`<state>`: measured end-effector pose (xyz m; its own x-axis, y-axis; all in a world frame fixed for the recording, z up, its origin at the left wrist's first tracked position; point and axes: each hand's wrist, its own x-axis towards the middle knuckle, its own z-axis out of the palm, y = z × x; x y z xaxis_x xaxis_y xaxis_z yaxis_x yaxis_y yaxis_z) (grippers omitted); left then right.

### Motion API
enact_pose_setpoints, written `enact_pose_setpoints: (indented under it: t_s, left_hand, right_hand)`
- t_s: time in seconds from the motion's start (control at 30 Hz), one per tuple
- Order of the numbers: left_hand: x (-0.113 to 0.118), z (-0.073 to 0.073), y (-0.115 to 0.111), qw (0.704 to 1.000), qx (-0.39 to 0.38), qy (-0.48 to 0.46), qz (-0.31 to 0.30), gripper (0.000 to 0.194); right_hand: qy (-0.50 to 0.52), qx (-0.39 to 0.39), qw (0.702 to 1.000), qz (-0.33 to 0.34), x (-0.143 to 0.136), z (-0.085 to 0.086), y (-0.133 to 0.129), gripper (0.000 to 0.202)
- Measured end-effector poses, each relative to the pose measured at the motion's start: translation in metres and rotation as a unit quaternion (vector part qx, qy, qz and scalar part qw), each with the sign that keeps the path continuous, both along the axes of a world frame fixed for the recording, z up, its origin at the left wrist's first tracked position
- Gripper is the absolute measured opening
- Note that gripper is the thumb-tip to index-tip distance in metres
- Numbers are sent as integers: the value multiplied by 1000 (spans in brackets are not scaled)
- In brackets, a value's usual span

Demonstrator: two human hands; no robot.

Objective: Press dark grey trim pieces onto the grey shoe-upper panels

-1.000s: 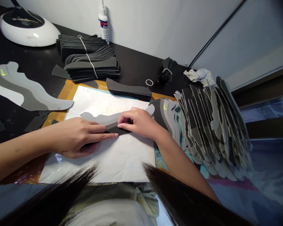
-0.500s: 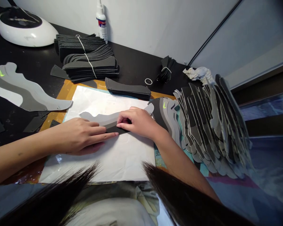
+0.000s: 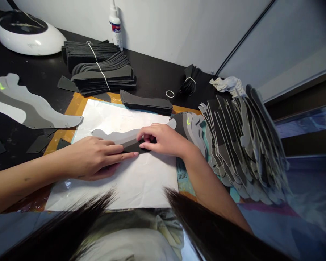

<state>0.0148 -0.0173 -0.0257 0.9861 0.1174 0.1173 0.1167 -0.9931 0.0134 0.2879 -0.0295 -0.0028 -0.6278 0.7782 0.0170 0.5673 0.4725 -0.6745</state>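
Two dark locks of hair hang at the near edge, in front of the paper, a white sheet laid over an orange and teal mat. On the paper, the left hand lies palm down, its fingers stretched out and slightly apart, pressing on the piece, a long, wavy cut-out banded in light grey, darker grey and black. The right hand is at the same piece, thumb and forefinger bent towards each other at the black band; whether they pinch it cannot be told. To the right stands a large leaning pile of grey and black pieces, with a few overlapping pieces between it and the paper. To the left, another cut-out with a yellow-green mark lies partly on the black desk. Beyond the paper are black strips, a white ring, a small tied bundle, crumpled tissue and larger tied bundles. Farther back are a white bottle and a rounded white base.
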Motion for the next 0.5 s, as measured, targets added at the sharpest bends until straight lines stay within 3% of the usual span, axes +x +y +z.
enact_pose_setpoints:
  t_s: [0.27,0.5]
  left_hand:
    - [1,11,-2,999,-18,41,11,64]
    - [1,11,-2,999,-25,44,11,64]
  right_hand:
    - [10,-28,1000,1,5,-2,3,6]
    - [0,-5,1000,10,4,-1,1,8]
